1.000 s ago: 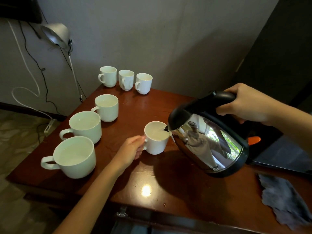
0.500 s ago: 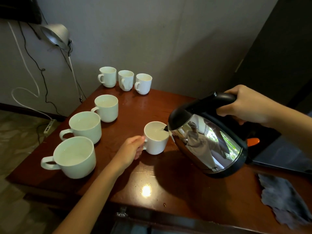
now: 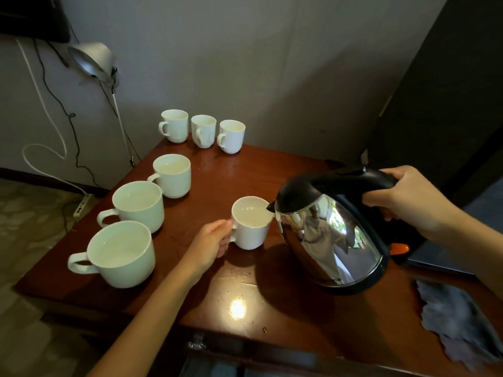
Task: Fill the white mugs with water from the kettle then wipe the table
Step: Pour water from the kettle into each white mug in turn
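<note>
Right hand (image 3: pixel 408 202) wrapped tight around the black handle of the kettle (image 3: pixel 330 235) — kettle tilted, spout over the rim of a white mug (image 3: pixel 251 223) mid-table (image 3: pixel 285 317). Left hand (image 3: pixel 208 244) curled on that mug's handle. Six other mugs (image 3: pixel 137 204) along the left and far edges — cloth (image 3: pixel 457 322) at the near right corner.

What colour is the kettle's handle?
Black. The handle, gripped by the right hand, shows best in the head view.
</note>
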Motion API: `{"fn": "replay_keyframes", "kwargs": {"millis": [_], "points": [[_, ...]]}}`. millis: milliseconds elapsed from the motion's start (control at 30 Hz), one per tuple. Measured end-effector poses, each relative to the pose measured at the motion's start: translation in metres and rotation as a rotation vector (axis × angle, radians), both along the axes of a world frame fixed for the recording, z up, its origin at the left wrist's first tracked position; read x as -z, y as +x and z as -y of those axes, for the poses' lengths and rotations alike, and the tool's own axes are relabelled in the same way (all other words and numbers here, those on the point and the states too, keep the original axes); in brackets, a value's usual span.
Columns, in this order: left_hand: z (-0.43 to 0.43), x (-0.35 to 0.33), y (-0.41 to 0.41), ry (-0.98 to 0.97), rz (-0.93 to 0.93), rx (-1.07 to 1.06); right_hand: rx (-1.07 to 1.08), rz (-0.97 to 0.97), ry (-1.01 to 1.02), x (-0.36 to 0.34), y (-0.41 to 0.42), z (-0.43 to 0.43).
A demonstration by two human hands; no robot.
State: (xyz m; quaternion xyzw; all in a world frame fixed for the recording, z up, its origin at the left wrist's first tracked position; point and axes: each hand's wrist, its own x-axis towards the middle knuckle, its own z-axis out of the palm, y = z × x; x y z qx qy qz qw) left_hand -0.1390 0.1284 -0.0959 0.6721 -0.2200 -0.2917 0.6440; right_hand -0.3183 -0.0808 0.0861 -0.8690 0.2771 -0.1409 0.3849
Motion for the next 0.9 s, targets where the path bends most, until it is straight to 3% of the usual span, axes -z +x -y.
{"fn": "replay_keyframes", "kwargs": {"millis": [267,500,733,900], "points": [[0.000,-0.001,-0.008,-0.040,-0.041,-0.081,0.038,0.165,0.001,0.022,-0.012,0.002],[-0.010,-0.007,0.002,-0.026,-0.038,-0.298,0.081,0.322,-0.009,0.044,-0.009,0.002],[-0.004,-0.007,0.029,-0.050,0.037,-0.561,0.077,0.317,0.008,0.046,-0.006,0.006],[0.001,-0.005,0.046,-0.049,0.030,-0.625,0.084,0.304,0.032,0.046,-0.010,0.007]]}}
